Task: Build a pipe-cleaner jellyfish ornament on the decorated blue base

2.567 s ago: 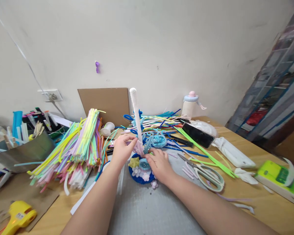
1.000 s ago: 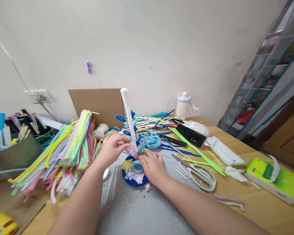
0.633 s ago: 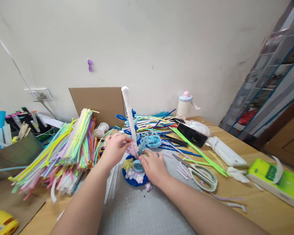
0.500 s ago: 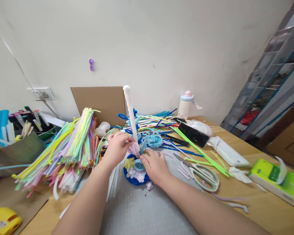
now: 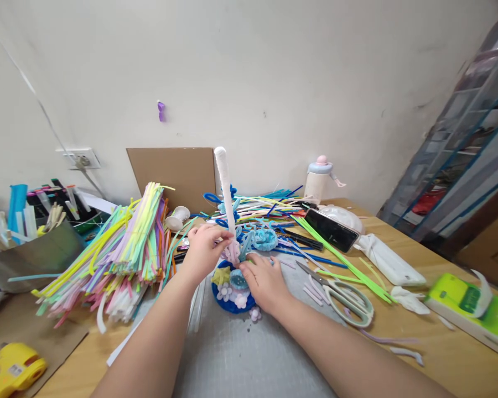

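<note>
A craft with a round dark blue fuzzy base (image 5: pixel 229 307) stands on the grey mat (image 5: pixel 249 359). On the base sit a yellow star-like piece (image 5: pixel 221 275), small pale flowers (image 5: pixel 241 300) and a light blue ring (image 5: pixel 238 279). A white wrapped post (image 5: pixel 225 188) rises behind them. My left hand (image 5: pixel 205 246) is closed, its fingertips pinching a pale pink fuzzy piece (image 5: pixel 231 251) beside the post. My right hand (image 5: pixel 268 282) grips the craft's right side, thumb and fingers against it near a grey-blue upright piece (image 5: pixel 245 244); its fingertips are partly hidden.
A big bundle of pastel pipe cleaners (image 5: pixel 136 243) lies left, near a yellow glue gun (image 5: pixel 19 367). Scissors (image 5: pixel 344 301), a phone (image 5: pixel 332 228), green pipe cleaners (image 5: pixel 348 265) and a tissue pack (image 5: pixel 473 309) lie right. A bottle (image 5: pixel 317 179) stands behind.
The whole view has shifted slightly, so everything sits a little further right. Both hands stay at the craft, the left still pinching the pink piece.
</note>
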Demonstrator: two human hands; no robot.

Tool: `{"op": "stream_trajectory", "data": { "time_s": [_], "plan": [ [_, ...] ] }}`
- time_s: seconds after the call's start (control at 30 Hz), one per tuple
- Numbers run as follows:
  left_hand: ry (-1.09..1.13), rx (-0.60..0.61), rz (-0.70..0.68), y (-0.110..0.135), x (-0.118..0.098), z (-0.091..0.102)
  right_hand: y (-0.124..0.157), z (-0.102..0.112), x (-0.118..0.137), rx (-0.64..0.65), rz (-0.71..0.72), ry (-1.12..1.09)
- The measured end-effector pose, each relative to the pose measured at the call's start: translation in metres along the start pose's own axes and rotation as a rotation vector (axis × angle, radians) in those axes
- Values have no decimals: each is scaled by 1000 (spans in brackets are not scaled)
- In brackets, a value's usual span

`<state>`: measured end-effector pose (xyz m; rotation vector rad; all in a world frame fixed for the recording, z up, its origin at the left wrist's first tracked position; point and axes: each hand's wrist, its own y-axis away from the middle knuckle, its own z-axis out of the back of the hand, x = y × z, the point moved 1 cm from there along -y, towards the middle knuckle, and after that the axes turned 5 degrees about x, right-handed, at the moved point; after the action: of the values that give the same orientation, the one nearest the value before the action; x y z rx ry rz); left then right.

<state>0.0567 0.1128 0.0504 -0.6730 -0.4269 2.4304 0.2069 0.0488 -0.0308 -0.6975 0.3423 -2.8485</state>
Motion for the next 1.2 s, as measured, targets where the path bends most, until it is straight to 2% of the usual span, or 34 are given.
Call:
{"op": "stream_trajectory", "data": {
  "time_s": [0.07,0.13,0.23,0.3,0.4,0.47,0.57,0.63,0.77,0.9,1.0,1.2],
  "plan": [
    [5,-48,16,0,-3,8,0,0,-1,16,14,-18],
    [50,-160,58,1,-7,18,1,1,-2,34,32,-35],
    [217,-357,211,9,-11,29,3,2,-5,53,44,-62],
    [369,-410,321,19,-12,28,5,5,-7,36,51,-91],
    [465,-327,432,36,-10,13,4,13,-8,-46,48,-118],
    [367,-174,490,47,-6,-4,2,18,-7,-67,10,-104],
    [194,65,531,56,-1,-27,-8,22,-4,34,-59,-74],
    [120,126,546,58,1,-39,-17,23,-2,105,-85,-54],
    [37,117,567,59,2,-52,-37,23,-1,160,-116,10],
    [-58,15,489,61,-1,-57,-50,21,-2,215,-130,53],
    [-111,-24,510,60,-3,-59,-53,18,-2,241,-133,71],
    [51,-3,633,53,3,-71,-56,12,2,257,-123,98]
  ]
}}
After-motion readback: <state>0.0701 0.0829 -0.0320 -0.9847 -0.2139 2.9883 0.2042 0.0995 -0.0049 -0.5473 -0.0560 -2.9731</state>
